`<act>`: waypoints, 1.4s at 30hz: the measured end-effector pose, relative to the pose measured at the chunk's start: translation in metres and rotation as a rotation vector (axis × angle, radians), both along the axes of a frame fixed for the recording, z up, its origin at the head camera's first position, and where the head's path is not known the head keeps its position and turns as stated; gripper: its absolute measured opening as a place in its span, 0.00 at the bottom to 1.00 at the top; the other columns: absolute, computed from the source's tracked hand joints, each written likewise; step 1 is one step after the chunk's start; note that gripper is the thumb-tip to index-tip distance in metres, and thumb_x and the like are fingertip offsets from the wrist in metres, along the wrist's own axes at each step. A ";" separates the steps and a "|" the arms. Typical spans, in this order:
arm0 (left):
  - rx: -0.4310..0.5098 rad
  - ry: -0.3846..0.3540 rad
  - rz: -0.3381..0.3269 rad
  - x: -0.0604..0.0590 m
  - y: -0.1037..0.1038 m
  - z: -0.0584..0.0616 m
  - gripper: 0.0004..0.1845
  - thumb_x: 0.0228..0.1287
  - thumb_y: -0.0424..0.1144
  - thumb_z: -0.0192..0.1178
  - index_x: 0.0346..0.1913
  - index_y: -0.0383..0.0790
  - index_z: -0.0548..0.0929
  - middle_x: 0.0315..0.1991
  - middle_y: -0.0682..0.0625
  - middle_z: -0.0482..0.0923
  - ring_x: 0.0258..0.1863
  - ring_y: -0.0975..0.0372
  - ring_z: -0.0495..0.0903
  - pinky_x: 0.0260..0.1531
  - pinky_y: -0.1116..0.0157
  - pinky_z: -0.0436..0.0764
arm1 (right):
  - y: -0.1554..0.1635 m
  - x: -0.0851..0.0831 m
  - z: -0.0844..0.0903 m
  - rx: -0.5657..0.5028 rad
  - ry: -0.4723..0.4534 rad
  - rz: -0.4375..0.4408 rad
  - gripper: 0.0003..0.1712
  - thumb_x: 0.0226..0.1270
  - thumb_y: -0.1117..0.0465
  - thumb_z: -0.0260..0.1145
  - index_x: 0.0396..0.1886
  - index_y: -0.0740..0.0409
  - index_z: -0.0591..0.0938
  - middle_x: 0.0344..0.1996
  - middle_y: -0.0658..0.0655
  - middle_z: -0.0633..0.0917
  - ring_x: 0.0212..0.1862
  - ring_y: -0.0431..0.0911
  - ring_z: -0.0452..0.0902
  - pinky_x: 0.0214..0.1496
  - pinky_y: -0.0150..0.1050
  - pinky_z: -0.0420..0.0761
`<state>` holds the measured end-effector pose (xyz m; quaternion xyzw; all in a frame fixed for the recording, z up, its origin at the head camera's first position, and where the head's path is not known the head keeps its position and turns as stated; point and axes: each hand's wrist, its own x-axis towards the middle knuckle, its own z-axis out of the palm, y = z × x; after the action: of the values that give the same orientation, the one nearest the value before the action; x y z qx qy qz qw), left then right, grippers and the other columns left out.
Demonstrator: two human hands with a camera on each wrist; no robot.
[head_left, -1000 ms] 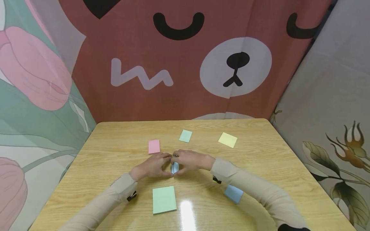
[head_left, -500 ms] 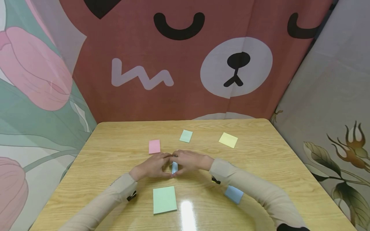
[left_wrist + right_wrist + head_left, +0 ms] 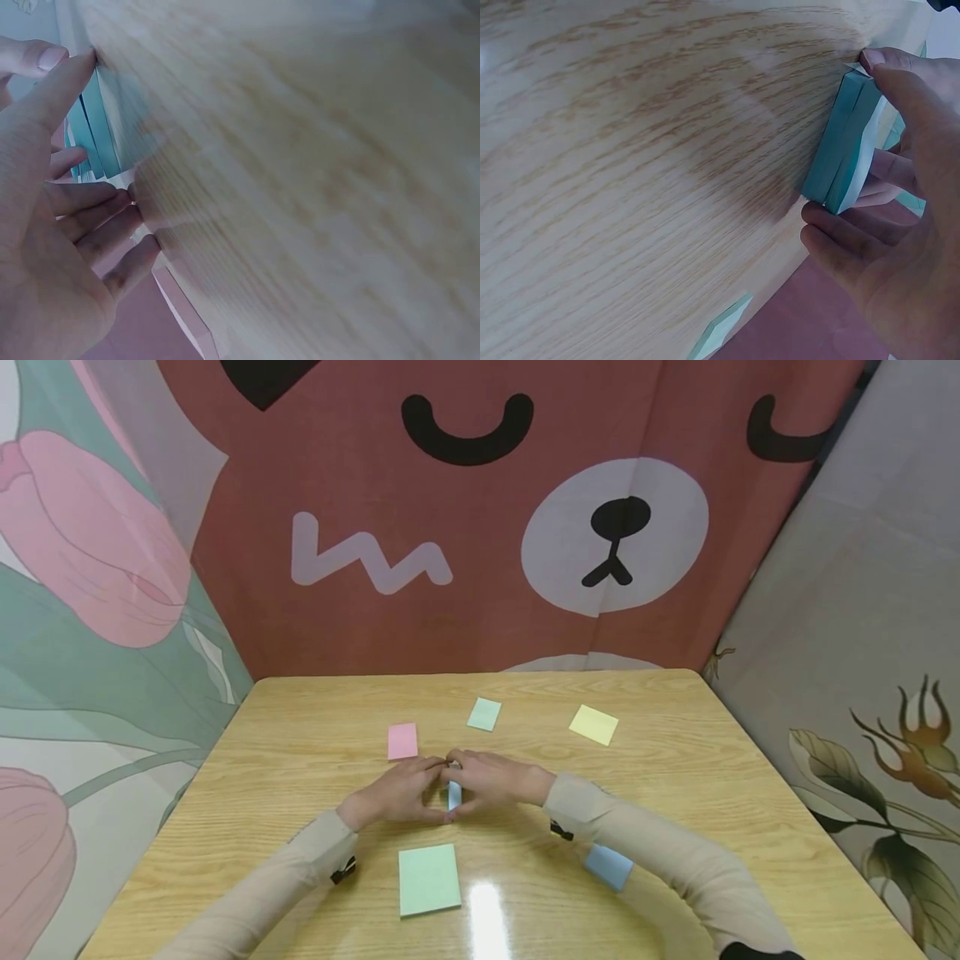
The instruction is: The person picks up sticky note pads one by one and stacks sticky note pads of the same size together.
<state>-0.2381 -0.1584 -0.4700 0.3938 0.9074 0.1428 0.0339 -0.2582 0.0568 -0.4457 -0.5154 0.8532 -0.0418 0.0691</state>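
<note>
A small blue pad of sticky notes (image 3: 454, 797) stands between the two hands at the middle of the table. My right hand (image 3: 495, 779) holds its ends between thumb and fingers. From the other side, my left hand (image 3: 396, 790) grips around it, with thumb and fingertips at the near and far ends. In the right wrist view the blue pad (image 3: 840, 142) shows a dark line along its length and a bowed sheet on the hand side. Part of the pad (image 3: 96, 131) also shows in the left wrist view, partly hidden by my left fingers.
On the wooden table (image 3: 315, 718) lie a pink pad (image 3: 402, 741), a small green pad (image 3: 483, 714) and a yellow pad (image 3: 594, 725) behind the hands. A larger green pad (image 3: 429, 881) lies nearer; another blue pad (image 3: 608, 867) is beside the right forearm. Printed cloths surround the table.
Both hands stay almost still around the blue pad, with slight finger shifts. The visible blue strip looks a little narrower. The other pads have not moved on the table.
</note>
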 end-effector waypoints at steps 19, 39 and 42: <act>-0.012 -0.048 0.042 0.000 0.000 -0.003 0.49 0.59 0.64 0.66 0.70 0.28 0.67 0.69 0.36 0.66 0.69 0.44 0.64 0.68 0.47 0.62 | 0.003 0.003 0.002 0.045 0.026 0.001 0.34 0.64 0.37 0.67 0.63 0.47 0.73 0.57 0.57 0.72 0.46 0.44 0.72 0.48 0.37 0.78; -0.018 -0.035 0.035 0.000 0.000 -0.004 0.49 0.59 0.66 0.64 0.69 0.28 0.68 0.69 0.38 0.67 0.68 0.46 0.65 0.68 0.49 0.63 | 0.004 0.002 -0.002 0.090 0.032 -0.031 0.30 0.66 0.35 0.62 0.61 0.44 0.72 0.52 0.55 0.73 0.44 0.42 0.69 0.42 0.34 0.75; -0.013 -0.027 0.030 -0.001 0.000 -0.006 0.49 0.59 0.67 0.63 0.69 0.28 0.68 0.68 0.38 0.67 0.68 0.46 0.66 0.67 0.48 0.64 | 0.004 0.001 -0.003 0.092 0.036 -0.031 0.30 0.67 0.35 0.62 0.61 0.44 0.72 0.52 0.55 0.73 0.44 0.42 0.69 0.44 0.34 0.75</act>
<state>-0.2394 -0.1584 -0.4758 0.3780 0.9136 0.1427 0.0468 -0.2570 0.0604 -0.4491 -0.4991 0.8631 0.0057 0.0767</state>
